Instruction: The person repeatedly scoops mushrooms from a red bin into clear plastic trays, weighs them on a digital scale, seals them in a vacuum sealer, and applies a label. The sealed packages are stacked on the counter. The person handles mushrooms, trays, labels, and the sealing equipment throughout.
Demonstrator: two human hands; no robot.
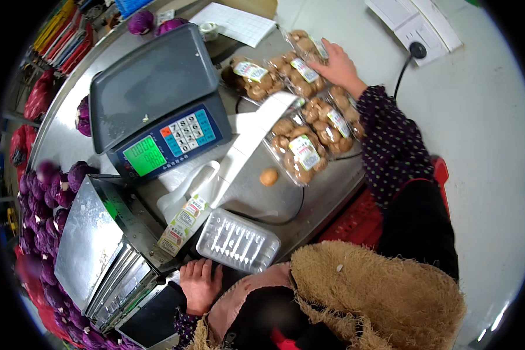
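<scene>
My right hand (339, 69) reaches to the far side of the steel counter, thumb and fingers around the end of a clear-wrapped pack of brown mushrooms (300, 42). Several more wrapped mushroom packs with white-green labels, such as the near pack (297, 153), lie beside and below it. One loose mushroom (268, 177) sits on the counter. My left hand (201, 286) rests at the near counter edge, fingers laid forward and apparently holding nothing. Just beyond it are an empty clear plastic tray (238, 241) and a strip of printed labels (184, 226).
A grey weighing scale (154, 87) with a lit green display stands left of the packs. Nearer is a metal-cased machine (93, 245). Purple cabbages (44, 233) are heaped at left. A red crate (356, 219) sits below the counter; a cord (399, 76) hangs from the wall socket.
</scene>
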